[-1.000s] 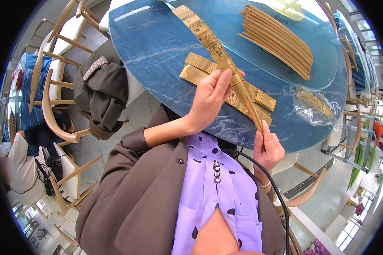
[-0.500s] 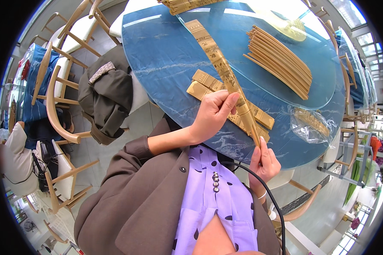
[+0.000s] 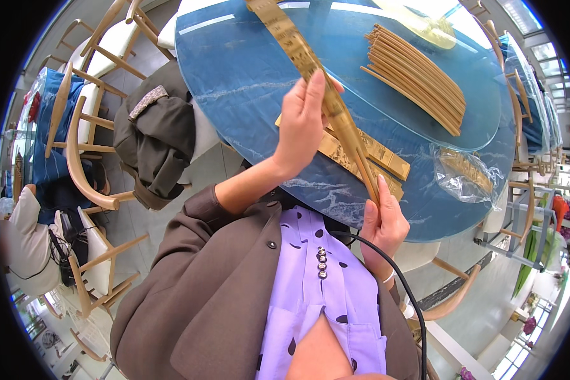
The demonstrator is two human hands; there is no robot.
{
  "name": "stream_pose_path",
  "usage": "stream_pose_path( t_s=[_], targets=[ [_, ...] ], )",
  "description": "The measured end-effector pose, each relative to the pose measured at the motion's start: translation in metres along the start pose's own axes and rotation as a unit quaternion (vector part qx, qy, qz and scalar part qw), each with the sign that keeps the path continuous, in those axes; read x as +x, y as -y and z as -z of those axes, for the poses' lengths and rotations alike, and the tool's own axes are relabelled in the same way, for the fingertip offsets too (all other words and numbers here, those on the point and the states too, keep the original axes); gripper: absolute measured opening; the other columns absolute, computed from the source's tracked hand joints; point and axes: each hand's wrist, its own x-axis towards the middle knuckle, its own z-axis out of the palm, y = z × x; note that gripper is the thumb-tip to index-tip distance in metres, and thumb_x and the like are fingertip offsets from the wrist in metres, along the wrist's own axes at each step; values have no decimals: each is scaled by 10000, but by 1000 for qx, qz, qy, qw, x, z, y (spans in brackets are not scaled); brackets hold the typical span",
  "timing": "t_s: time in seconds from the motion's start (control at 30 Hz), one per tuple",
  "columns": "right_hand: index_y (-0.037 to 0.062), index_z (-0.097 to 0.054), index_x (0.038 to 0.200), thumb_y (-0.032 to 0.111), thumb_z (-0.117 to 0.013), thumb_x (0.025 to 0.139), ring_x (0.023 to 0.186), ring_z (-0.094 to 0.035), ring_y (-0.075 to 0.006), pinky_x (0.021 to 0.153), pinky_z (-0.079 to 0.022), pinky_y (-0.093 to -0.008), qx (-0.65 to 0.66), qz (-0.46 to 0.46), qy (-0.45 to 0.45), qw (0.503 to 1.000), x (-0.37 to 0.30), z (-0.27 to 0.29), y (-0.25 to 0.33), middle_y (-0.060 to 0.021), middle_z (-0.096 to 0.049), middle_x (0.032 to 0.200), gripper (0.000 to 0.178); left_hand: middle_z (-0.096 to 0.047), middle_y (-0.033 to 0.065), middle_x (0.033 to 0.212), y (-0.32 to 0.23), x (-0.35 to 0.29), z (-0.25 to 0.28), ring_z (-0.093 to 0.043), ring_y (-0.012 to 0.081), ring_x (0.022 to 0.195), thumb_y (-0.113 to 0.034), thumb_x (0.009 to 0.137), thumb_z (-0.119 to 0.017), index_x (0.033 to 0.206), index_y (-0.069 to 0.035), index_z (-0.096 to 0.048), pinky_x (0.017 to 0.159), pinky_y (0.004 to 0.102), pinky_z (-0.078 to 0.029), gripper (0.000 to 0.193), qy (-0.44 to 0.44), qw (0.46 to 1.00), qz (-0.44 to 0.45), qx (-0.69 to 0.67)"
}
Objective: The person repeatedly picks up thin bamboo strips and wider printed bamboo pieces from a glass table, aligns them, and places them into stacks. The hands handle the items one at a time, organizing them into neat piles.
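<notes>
A long gold printed paper chopstick sleeve (image 3: pixel 285 39) slants across the near part of the table, apparently with brown chopsticks (image 3: pixel 363 170) showing at its lower end. My left hand (image 3: pixel 303 120) is closed round the middle of the sleeve, thumb on top. Lower right, my right hand (image 3: pixel 386 221) pinches the lower end between thumb and fingers. Beneath lie more flat gold sleeves (image 3: pixel 392 163), partly hidden by the held one and my left hand. Further off, a bundle of wooden chopsticks (image 3: pixel 418 79) rests on the glass turntable (image 3: pixel 487 136).
The round table (image 3: pixel 228 95) has a blue marbled cover. At its right side lies a clear plastic bag (image 3: pixel 465 180) with gold sleeves inside. A wooden chair (image 3: pixel 76 152) and another chair draped with a dark jacket (image 3: pixel 155 136) stand at left. A black cable (image 3: pixel 402 291) hangs before me.
My left hand has moved up and away along the sleeve. The sleeve's far end now reaches the top of the picture, and my right hand has shifted slightly up and left.
</notes>
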Motion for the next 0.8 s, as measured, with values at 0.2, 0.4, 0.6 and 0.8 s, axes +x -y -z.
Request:
stream_pose_path(
  t_s=[0.2, 0.4, 0.6, 0.8],
  targets=[
    [-26, -674, 1232, 25, -700, 908, 667, -640, -237, 621, -518, -310, 26, -11, 23, 999, -26, 3, -20, -129, -665, 823, 329, -500, -65, 677, 2, 14, 8, -351, -13, 520, -367, 1081, -470, 931, -90, -628, 449, 184, -246, 353, -21, 998, -50, 20],
    [-50, -711, 1141, -9, -814, 778, 699, -683, -219, 630, -544, -292, 32, -4, 3, 999, -33, 3, -27, -134, -705, 856, 379, -492, -66, 678, 4, 11, 7, -349, -10, 534, -367, 1086, -457, 923, -94, -634, 459, 186, -259, 364, -14, 998, -26, 57],
    [-32, -738, 1052, -20, -848, 725, 666, -698, -221, 600, -553, -284, 27, 64, -21, 997, -30, 3, -21, -138, -721, 806, 345, -477, -3, 644, 11, -5, 3, -416, 73, 578, -299, 1091, -445, 885, -28, -624, 534, 278, -357, 385, 19, 987, -27, 155],
    [5, -691, 913, 22, -864, 729, 647, -686, -242, 583, -537, -296, 59, 113, -25, 992, -19, -4, -13, -127, -706, 759, 253, -475, 21, 656, 20, -27, -4, -428, 100, 613, -295, 1088, -451, 889, -15, -602, 574, 304, -383, 375, 81, 984, -1, 161]
  ],
)
